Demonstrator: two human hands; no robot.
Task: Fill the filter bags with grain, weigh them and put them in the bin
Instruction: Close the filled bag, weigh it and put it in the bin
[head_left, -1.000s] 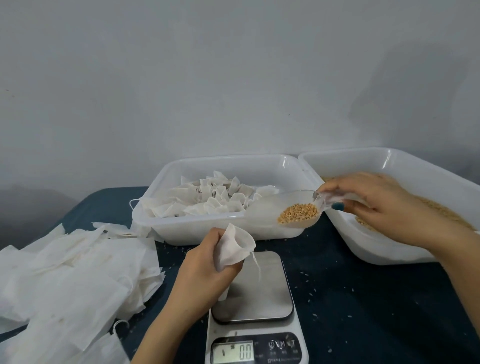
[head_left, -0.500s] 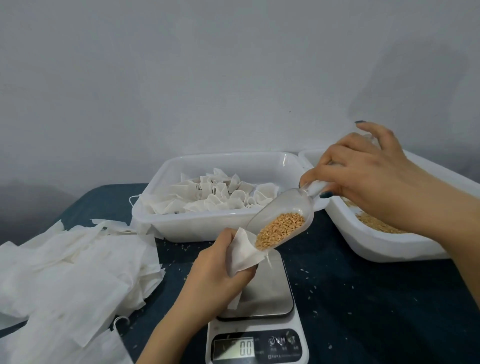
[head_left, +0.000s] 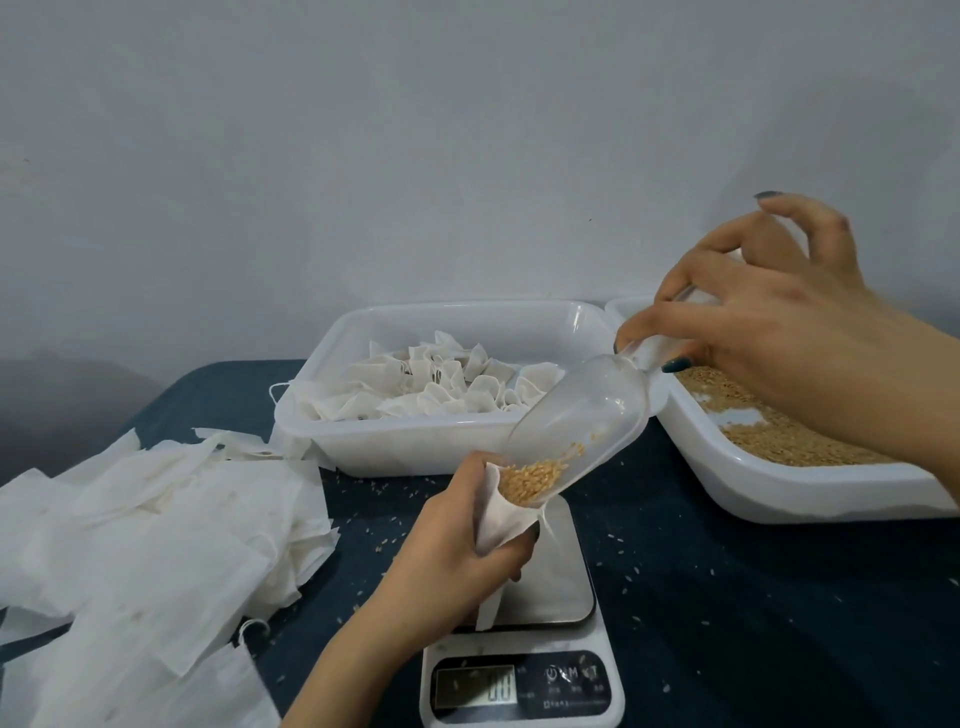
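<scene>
One filter bag (head_left: 497, 519) in left hand (head_left: 447, 566), scoop (head_left: 587, 415) tip inside

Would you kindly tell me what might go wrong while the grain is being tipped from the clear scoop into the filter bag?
1. The clear plastic scoop has a mouth about as wide as the white paper filter bag gripped by the left hand, so golden grain may spill past the rim. Loose grains already dot the dark blue cloth.
2. Spilled grain landing on the white digital scale below could skew the weighing.
</scene>
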